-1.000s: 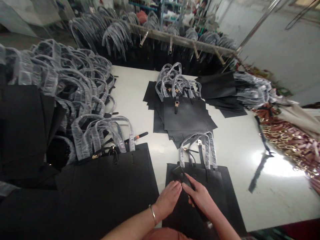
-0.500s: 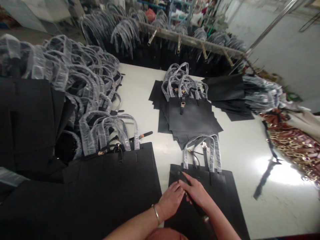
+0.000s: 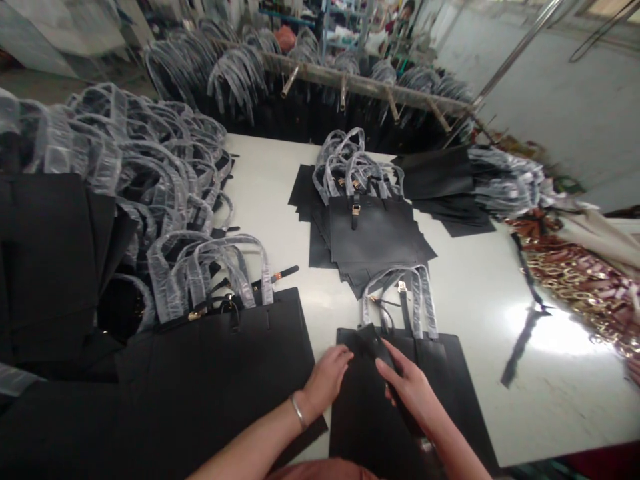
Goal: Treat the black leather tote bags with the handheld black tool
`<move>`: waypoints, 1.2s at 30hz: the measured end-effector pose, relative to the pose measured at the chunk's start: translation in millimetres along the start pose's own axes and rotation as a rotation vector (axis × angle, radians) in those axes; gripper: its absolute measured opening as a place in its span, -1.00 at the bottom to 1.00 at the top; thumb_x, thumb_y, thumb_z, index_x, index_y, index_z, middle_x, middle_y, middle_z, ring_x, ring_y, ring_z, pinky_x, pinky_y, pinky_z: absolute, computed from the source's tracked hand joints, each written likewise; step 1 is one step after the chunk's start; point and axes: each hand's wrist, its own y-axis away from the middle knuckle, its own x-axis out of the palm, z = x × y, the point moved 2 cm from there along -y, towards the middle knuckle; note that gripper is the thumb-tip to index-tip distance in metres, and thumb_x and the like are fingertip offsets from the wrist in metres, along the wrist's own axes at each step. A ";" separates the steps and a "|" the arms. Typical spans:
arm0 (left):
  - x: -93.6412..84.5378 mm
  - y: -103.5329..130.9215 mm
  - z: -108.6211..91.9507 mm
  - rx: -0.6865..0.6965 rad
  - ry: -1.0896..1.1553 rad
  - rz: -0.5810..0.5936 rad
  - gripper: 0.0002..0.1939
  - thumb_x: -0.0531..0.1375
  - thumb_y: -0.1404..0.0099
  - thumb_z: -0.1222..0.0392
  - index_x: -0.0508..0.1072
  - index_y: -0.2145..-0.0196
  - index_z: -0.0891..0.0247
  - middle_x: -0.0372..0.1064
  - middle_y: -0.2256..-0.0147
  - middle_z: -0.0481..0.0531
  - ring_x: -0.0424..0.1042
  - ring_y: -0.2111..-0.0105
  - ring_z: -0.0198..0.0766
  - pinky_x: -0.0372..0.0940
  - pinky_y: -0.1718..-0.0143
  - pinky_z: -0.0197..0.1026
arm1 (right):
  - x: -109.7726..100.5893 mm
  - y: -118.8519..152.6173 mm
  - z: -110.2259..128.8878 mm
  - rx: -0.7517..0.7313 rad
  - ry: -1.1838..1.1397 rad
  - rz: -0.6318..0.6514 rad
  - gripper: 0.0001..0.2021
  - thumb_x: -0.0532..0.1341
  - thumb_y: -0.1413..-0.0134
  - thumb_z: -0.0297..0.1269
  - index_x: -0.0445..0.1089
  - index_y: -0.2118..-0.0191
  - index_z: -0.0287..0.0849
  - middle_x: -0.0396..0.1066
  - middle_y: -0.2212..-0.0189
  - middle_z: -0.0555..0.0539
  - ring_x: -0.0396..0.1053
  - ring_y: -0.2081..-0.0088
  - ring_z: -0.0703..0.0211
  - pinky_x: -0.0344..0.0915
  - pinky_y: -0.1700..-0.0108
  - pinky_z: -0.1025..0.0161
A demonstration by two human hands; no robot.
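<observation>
In front of me lies a flat black handbag (image 3: pixel 350 427), its two handles (image 3: pixel 427 300) wrapped in clear plastic. My right hand (image 3: pixel 407 383) is closed round a long black strap-like piece (image 3: pixel 371 339), held at a slant over the bag. A metal fitting shows at this piece's lower end, by my wrist. My left hand (image 3: pixel 327 377) is by the bag's upper left edge, fingers bent and pressed together; what they pinch, if anything, is hidden. Above the bag's top edge, a narrow strap with a gold buckle (image 3: pixel 403 288) sticks up between the handles.
Black bags with wrapped handles lie stacked at left (image 3: pixel 210 373), with a smaller pile (image 3: pixel 373 233) farther back. More black bags (image 3: pixel 445 180) lie at back right. Brown straps with gold hardware (image 3: pixel 575 273) cover the right edge. A rack (image 3: pixel 370 83) of bags stands behind the table.
My hands have come apart: the left moved left and the right slightly right, still holding the black strap-like piece. The view has also shifted slightly.
</observation>
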 end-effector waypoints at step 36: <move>-70.3 -132.4 63.4 0.396 -0.115 0.573 -0.89 0.18 -0.37 0.15 0.50 0.25 0.16 0.41 0.26 -0.07 0.40 0.28 -0.35 0.21 0.28 -0.36 | 31.4 0.0 -12.5 0.016 0.106 0.102 -0.38 0.15 -0.14 -0.11 0.16 -0.30 -0.16 0.32 0.63 0.11 0.32 0.61 0.23 0.26 0.48 0.31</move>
